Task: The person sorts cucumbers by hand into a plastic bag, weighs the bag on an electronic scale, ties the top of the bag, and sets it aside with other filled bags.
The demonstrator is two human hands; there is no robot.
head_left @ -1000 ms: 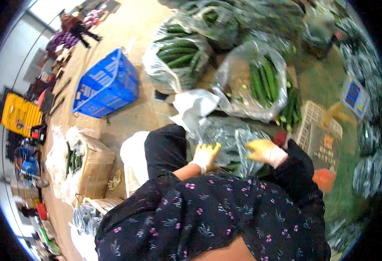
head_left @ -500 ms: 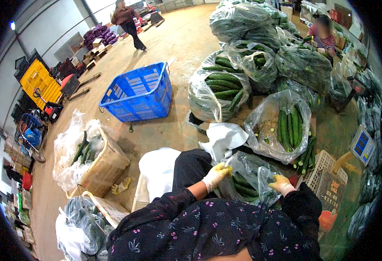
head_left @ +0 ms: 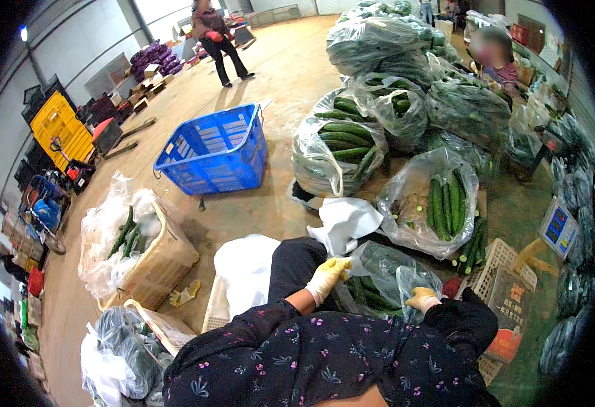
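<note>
The transparent plastic bag (head_left: pixel 387 263) lies low in the view, a little right of the middle. Its film is thin, shiny and wrinkled, and on the right side it bunches into folds. Inside are several long, dark green cucumbers (head_left: pixel 372 293), lying close together and slanting down toward the right.
</note>
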